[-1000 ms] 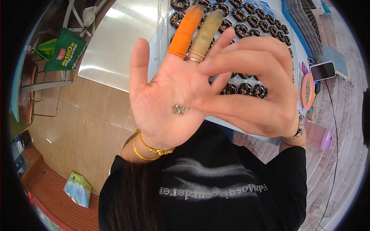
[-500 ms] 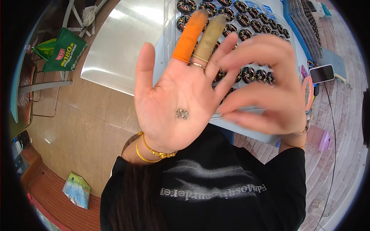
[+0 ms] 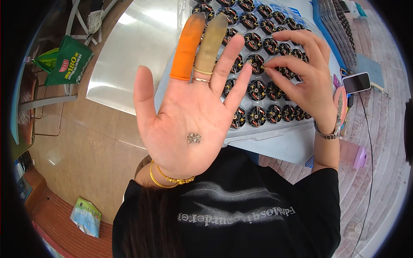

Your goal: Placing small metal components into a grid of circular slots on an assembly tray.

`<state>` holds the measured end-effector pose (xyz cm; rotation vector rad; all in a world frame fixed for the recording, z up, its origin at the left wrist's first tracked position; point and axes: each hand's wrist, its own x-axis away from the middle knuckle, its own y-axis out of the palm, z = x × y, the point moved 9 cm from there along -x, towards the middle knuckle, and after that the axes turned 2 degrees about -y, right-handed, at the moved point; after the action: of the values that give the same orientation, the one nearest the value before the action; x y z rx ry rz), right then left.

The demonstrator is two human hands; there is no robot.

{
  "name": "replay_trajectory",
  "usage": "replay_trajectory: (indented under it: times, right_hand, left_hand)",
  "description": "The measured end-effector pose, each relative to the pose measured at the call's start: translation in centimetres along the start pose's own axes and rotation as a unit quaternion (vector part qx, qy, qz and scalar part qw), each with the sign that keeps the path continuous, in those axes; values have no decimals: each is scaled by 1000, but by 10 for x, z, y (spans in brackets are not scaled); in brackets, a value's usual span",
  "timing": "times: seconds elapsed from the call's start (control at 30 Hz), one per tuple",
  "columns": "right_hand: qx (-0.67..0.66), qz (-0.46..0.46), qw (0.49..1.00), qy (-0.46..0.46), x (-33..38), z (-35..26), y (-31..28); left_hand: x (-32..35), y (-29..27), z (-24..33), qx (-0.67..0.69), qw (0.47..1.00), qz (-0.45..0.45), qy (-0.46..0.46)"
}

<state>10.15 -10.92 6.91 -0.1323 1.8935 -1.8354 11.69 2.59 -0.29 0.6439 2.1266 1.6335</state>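
The left hand (image 3: 189,124) lay open, palm up, at frame center, with small metal nuts (image 3: 193,138) resting on it. At upper right, the right hand (image 3: 301,77) pinched its fingertips over a tray (image 3: 275,131) of small round motors (image 3: 257,89).

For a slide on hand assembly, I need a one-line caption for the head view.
Left hand cups tiny metal nuts while right hand sets one into a tray of small motors.
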Motion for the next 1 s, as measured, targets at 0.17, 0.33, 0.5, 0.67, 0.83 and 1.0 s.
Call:
replay_trajectory:
  times: [0.17,0.33,0.5,0.67,0.83,1.0]
  right_hand:
    - [37,-9,999,-22,2,-7,-1]
    - [56,-27,997,-39,6,-17,-4]
    - [74,-17,997,-25,3,-26,-17]
    - [-33,61,996,-59,-8,-54,-52]
    - [-201,67,967,-141,-17,-98,-23]
    - [-169,66,979,-92,-23,-76,-21]
  left_hand:
    - [-1,0,-2,7,1000,2,-1]
    - [-1,1,-2,10,1000,2,-1]
    - [-2,-1,-5,14,1000,9,-22]
    - [-4,0,-23,-10,994,24,-104]
    - [12,-4,-24,170,971,-52,-160]
    - [6,-7,-29,21,988,33,-152]
